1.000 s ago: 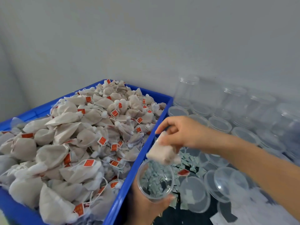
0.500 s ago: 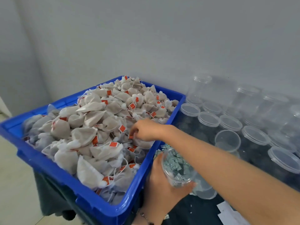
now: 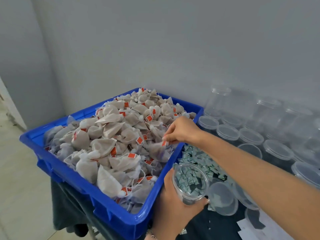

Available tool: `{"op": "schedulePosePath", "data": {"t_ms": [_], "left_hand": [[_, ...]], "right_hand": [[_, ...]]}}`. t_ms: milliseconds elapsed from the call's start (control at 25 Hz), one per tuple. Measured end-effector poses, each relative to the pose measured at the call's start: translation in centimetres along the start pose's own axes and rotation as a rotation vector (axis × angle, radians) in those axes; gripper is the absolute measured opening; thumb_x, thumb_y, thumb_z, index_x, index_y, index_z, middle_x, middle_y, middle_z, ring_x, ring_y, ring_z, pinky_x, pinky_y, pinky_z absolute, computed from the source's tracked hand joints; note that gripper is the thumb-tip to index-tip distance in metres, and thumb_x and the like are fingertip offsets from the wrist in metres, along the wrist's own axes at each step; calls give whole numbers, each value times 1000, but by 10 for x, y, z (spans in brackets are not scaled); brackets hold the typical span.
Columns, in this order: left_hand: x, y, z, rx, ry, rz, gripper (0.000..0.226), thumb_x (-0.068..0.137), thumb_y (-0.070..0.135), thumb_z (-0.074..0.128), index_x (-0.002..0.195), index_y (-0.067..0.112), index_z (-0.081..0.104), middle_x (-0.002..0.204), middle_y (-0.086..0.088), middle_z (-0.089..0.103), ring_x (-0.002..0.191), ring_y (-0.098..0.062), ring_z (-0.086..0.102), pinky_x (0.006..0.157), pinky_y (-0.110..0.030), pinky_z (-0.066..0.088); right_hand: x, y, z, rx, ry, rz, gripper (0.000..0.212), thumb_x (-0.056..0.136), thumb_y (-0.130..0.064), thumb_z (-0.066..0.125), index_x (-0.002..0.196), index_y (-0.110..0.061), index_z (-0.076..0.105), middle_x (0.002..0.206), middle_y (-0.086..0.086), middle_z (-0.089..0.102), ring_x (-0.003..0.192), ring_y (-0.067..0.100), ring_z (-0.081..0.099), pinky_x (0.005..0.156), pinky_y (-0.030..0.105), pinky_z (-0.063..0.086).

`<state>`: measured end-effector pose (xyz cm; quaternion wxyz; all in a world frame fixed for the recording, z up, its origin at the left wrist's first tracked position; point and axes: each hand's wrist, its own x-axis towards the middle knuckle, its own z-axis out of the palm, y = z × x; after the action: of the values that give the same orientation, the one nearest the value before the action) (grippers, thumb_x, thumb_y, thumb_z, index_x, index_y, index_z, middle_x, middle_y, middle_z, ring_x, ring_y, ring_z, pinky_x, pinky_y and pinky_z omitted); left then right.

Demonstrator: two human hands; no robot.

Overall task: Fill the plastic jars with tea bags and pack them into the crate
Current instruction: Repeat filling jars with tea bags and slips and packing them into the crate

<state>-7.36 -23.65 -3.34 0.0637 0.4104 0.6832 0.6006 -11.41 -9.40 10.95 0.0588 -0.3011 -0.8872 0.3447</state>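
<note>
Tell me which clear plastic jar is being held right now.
The open clear plastic jar beside the blue crate's near corner; the left hand grips it, while the other jars stand untouched near the wall.

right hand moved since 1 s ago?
Yes. The right hand went from above the held jar, outside the blue crate, leftward over the crate rim onto the tea bag pile, where it now pinches a red tag.
</note>
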Motion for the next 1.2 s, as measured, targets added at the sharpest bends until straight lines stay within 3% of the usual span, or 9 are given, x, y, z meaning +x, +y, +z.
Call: {"op": "schedulePosePath", "data": {"t_ms": [120,240,400,560,720,800,920,1080,1200], "left_hand": [[-5,-1,3,10,2,-66,103,44,68,74,132,33,33,124,28,40,117,3,47,95,-18,44],[-2,-1,5,-49,-31,-151,95,41,63,76,120,49,26,116,33,41,107,17,45,88,-3,37],[5,-1,9,-54,-43,-194,59,51,46,86,93,50,45,93,37,56,97,20,52,76,1,42],[-5,-12,6,-166,-67,-253,102,38,64,78,126,52,28,114,37,48,106,27,40,79,4,36],[5,1,13,-48,-38,-189,104,38,69,69,128,40,27,115,31,40,103,10,50,77,3,36],[6,-4,15,-6,32,-113,96,47,62,72,130,29,35,114,26,44,103,4,54,80,3,37],[6,-6,6,-87,-149,-242,105,47,63,74,135,42,21,121,40,29,109,20,38,87,2,31],[9,-4,6,-72,-14,-100,77,71,35,78,134,30,33,128,21,44,120,7,43,97,-10,37],[5,-1,2,4,31,8,90,50,65,77,126,42,33,118,36,43,113,22,41,93,0,34]], "right_hand": [[-37,-4,-32,70,23,-20,4,76,-6,76,74,-9,73,66,3,72,63,11,70,59,18,56],[-77,-11,-63,272,15,-31,10,73,-2,76,67,-9,74,65,7,72,58,11,68,55,15,52],[-112,-8,-70,216,-79,-41,5,73,-5,77,71,-9,76,69,6,73,62,10,69,57,14,52],[-111,2,-47,-103,-270,7,3,81,-18,72,80,-16,75,74,0,73,64,2,67,60,12,50],[-37,-11,-22,-381,120,-216,20,93,-21,53,100,-17,71,97,-3,70,83,8,64,72,22,47],[8,-16,2,-481,23,-241,27,95,-18,48,117,-17,65,126,3,58,110,18,57,89,30,46],[55,-3,37,-660,-217,-138,39,93,-13,51,132,-17,55,147,11,32,126,29,43,102,40,42],[64,9,45,-590,-144,-56,33,94,-8,48,126,-7,54,128,13,55,105,26,58,92,39,50],[29,4,15,-444,-22,-220,34,101,-17,40,128,-7,57,144,0,43,111,13,52,96,27,40]]}}
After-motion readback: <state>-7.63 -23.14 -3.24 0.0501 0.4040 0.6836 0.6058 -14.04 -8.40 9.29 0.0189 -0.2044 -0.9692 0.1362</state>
